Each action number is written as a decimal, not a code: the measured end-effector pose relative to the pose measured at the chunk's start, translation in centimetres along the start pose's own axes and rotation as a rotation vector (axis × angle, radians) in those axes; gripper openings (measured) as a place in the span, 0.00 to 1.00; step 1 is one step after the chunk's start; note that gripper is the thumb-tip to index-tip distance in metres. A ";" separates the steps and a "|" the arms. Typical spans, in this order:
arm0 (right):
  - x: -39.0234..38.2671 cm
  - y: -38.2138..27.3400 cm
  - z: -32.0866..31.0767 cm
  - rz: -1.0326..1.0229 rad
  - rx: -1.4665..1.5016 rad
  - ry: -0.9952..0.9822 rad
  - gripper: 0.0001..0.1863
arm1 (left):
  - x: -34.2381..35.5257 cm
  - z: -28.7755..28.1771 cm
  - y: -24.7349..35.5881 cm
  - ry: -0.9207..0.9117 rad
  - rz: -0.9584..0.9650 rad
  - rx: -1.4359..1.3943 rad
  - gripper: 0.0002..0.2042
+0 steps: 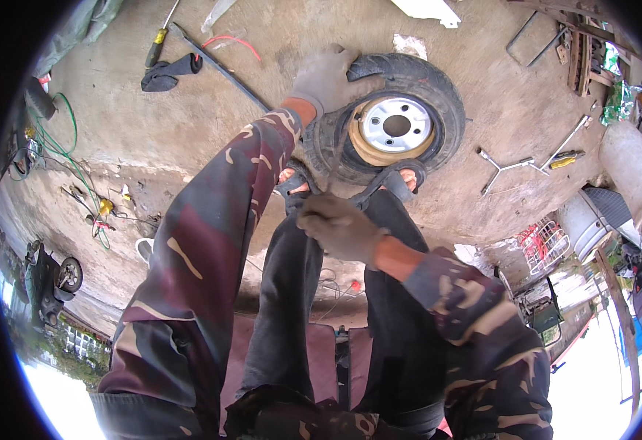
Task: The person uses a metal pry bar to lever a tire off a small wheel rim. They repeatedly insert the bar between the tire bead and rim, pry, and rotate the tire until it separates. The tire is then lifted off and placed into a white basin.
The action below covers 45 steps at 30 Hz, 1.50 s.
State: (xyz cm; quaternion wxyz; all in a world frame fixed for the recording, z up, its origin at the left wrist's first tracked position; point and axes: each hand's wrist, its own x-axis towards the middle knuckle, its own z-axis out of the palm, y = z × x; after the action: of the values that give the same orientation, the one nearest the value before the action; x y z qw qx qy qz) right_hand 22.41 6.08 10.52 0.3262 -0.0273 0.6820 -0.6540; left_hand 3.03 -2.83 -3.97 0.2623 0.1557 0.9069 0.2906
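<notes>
Concrete floor (137,132), tyre (449,103) around wheel (396,107), basket (560,239) with something red.

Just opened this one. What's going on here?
A person in camouflage sleeves and gloves is working on a tire lying flat on the floor. The gloved left hand rests on the tire's far-left part. The gloved right hand is closed on what looks like a thin bar, blurred, slanting toward the white rim, which sits within the tire. Both sandaled feet are at the tire's near edge. A three-armed wrench lies to the right.
</notes>
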 end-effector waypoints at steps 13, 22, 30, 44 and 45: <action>0.7 6.7 7.9 0.221 -0.256 -0.009 0.08 | -0.1 -0.6 0.7 -0.071 -0.085 -0.039 0.44; 0.3 14.9 8.5 0.266 -0.835 -0.042 0.15 | -0.1 0.1 0.5 -0.095 -0.099 -0.061 0.47; -3.8 4.6 -1.9 -0.128 -0.557 -0.341 0.11 | 0.3 -2.6 -1.0 -0.348 -0.018 -0.313 0.44; 2.7 7.1 -6.6 -0.309 -0.587 -0.240 0.05 | -4.0 0.8 -5.4 0.029 -0.139 -0.173 0.36; 2.5 7.0 -6.5 -0.275 -0.569 -0.222 0.04 | -4.1 0.8 -5.0 0.040 -0.127 -0.134 0.35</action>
State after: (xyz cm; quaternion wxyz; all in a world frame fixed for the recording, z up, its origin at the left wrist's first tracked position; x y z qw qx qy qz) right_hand 20.03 11.57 2.72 0.2863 -0.2802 0.7875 -0.4684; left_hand 6.20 -8.17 -5.97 0.2716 0.0741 0.8987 0.3363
